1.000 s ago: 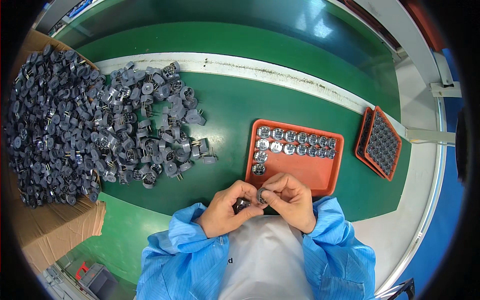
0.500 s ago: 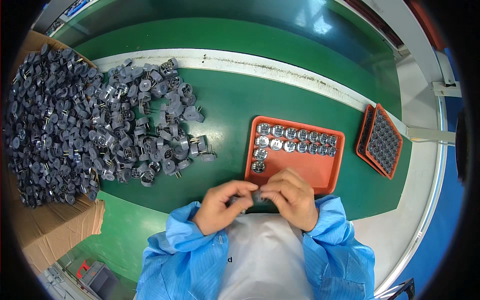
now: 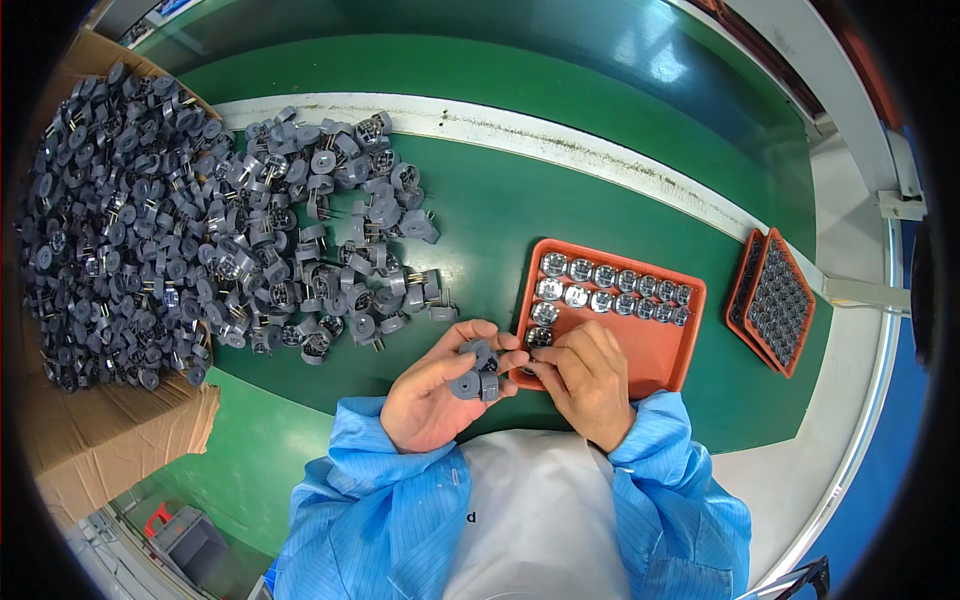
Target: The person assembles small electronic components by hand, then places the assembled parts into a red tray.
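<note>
My left hand is palm up at the tray's left edge, its fingers curled round several grey round plastic parts with metal pins. The fingertips of my right hand are pinched together at the lower left corner of the orange tray. A round pin part, mostly hidden by the fingers, is between them. In the tray, similar round parts sit in two rows along the far side, their shiny inner faces up. More of them run down the left side to my right fingertips.
A large heap of grey pin parts spills from a cardboard box on the left onto the green table. Two stacked filled trays stand at the right. A white ledge crosses behind; a grey bin is below left.
My right hand has moved from in front of my body to the tray's lower left corner. My left hand has turned palm up, showing the parts in it. The view has shifted slightly.
</note>
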A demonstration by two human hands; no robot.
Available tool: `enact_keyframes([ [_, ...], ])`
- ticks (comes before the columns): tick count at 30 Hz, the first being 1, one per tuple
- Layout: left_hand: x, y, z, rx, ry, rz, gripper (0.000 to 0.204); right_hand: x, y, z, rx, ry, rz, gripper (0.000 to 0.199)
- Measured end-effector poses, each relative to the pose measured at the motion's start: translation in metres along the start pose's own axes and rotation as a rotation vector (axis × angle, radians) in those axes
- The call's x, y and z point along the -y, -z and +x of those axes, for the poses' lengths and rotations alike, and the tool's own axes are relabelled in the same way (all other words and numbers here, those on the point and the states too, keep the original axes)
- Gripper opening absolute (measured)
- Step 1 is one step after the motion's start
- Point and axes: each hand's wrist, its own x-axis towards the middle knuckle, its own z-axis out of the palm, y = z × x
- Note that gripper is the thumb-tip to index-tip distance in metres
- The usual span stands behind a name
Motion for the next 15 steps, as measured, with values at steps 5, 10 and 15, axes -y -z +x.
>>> enact_keyframes([
  [5, 0.016, -0.005, 0.002, -0.014, -0.098, 0.150, 0.032, 0.019, 0.021, 0.006, 0.005, 0.014, 0.283, 0.034],
  [10, 0.017, -0.003, -0.001, 0.145, -0.070, 0.527, 0.039, 0.022, 0.011, -0.004, 0.097, 0.193, 0.324, 0.036],
  [15, 0.016, -0.010, -0.006, 0.153, -0.285, 1.154, 0.025, 0.017, 0.020, -0.007, 0.133, 0.155, 0.343, 0.032],
])
